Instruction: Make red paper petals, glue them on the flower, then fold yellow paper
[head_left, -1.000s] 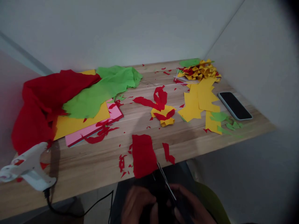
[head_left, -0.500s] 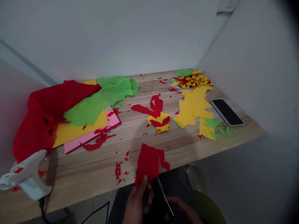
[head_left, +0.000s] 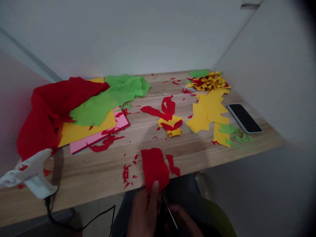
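Observation:
My left hand (head_left: 145, 207) pinches the lower end of a red crepe paper piece (head_left: 155, 166), thumb on top, at the table's front edge. Below and to the right, in shadow, my right hand (head_left: 184, 219) is closed around scissors (head_left: 169, 209). Their metal blades point up toward the paper's lower right edge; the handles are too dark to see. A narrow red strip (head_left: 173, 165) lies just right of the held paper. Small red scraps (head_left: 125, 172) are scattered to its left.
A white glue gun (head_left: 37, 174) with a black cord stands at front left. Behind it lie red crepe paper (head_left: 49, 112), green crepe paper (head_left: 108, 95) and coloured sheets (head_left: 86, 131). Yellow pieces (head_left: 204, 112), folded yellow bits (head_left: 212, 82) and a phone (head_left: 244, 118) are on the right.
The red paper has turned and shifted slightly in my left hand, its top edge now tilting left. My right hand and the scissors have moved a little left. The view has tilted slightly.

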Available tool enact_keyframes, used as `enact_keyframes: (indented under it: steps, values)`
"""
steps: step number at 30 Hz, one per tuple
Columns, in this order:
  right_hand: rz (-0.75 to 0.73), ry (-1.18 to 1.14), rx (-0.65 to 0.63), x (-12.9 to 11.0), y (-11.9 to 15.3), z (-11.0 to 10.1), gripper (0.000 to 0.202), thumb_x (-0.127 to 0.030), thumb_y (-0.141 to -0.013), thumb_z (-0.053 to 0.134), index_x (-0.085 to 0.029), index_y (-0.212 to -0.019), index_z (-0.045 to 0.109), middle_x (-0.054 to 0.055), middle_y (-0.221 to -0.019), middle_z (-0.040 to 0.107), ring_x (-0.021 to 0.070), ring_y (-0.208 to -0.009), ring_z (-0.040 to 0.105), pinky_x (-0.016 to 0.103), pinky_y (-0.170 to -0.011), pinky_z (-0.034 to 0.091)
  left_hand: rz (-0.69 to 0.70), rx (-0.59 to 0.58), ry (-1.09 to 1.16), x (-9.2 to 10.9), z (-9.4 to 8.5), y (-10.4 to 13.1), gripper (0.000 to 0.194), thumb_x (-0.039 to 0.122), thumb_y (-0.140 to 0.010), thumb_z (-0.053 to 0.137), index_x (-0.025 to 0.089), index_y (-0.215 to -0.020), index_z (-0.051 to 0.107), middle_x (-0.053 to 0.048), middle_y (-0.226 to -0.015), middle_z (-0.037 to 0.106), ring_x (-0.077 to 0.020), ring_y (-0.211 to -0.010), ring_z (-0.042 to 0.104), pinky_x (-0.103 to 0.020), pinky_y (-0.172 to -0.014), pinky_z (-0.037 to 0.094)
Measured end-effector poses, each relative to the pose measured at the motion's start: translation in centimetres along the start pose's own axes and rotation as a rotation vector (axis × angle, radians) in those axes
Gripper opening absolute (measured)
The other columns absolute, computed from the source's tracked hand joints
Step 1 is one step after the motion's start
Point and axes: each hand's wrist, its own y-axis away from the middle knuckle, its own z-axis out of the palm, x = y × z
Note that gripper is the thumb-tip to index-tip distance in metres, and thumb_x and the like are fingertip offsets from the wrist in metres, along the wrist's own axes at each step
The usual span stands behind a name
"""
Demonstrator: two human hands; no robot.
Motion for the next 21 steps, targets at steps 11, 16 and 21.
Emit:
enact_keyframes:
  steps: [11,16,21]
  values:
    - [-0.179,0.053,-0.015,-0.7,-0.6,0.9,0.061,-0.070,-0.071,0.069,-0.022,-0.109,0.063,0.010,-0.098,0.066,0.0227,-0.088,0.061,0.037,-0.081,0.046,-0.076,-0.118,0.250,-2.1,1.5,0.4,0.063,0.080,-0.073,0.054,0.018,-0.064,0.058,0.002,-0.053,0.050,-0.0134,-0.050,0.046,-0.023,-0.047,0.036]
    - [-0.133,0.084,0.047,-0.2,-0.2,0.5,0.068,-0.072,-0.068,0.071,-0.022,-0.112,0.063,0.005,-0.087,0.062,0.0183,-0.078,0.058,0.032,-0.072,0.046,-0.082,-0.141,0.362,-2.1,2.0,-0.1,0.062,0.079,-0.069,0.060,0.018,-0.062,0.055,0.005,-0.051,0.045,-0.0098,-0.046,0.039,-0.021,-0.044,0.032]
    - [-0.096,0.166,0.096,0.4,-0.2,-0.1,0.073,-0.073,-0.065,0.073,-0.020,-0.114,0.063,0.004,-0.081,0.062,0.0161,-0.069,0.057,0.030,-0.067,0.045,-0.114,-0.108,0.388,-1.6,2.1,-0.5,0.068,0.085,-0.055,0.064,0.018,-0.054,0.054,0.004,-0.047,0.046,-0.0100,-0.046,0.040,-0.022,-0.045,0.033]
